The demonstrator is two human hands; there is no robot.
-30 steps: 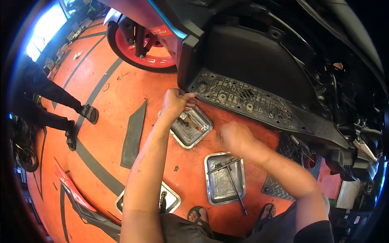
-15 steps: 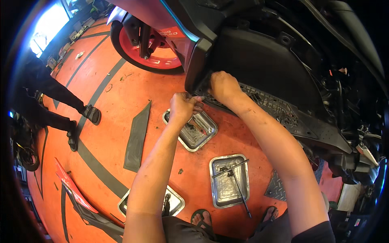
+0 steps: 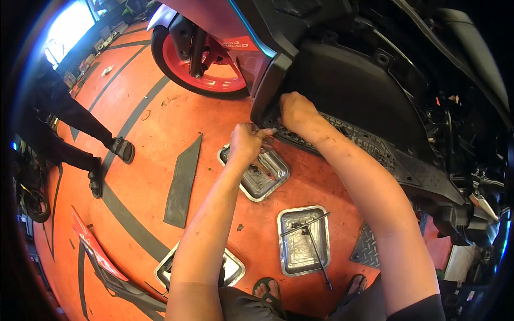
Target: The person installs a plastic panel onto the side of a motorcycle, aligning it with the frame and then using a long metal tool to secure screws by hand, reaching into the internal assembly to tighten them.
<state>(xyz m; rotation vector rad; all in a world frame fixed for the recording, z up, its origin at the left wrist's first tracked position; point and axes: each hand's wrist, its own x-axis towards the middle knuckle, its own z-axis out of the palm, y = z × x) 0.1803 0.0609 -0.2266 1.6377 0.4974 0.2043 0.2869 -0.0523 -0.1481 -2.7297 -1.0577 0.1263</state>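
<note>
Footboard [image 3: 369, 145] of a scooter [image 3: 326, 61] sits beneath two hands at its front corner. The right hand [image 3: 300, 113] curls there, fingertips hidden; the left hand [image 3: 249, 143] draws thumb and fingers together beside the outer edge. Whether either grip holds anything cannot be told. Any small part there could slip into the metal tray [image 3: 255, 187] below or onto the orange floor [image 3: 257, 241]. The right forearm [image 3: 356, 166] blocks sight of the footboard's middle. A T-handle tool [image 3: 316, 249] overhangs a second tray's lower edge, where sandalled feet [image 3: 266, 291] could knock it.
</note>
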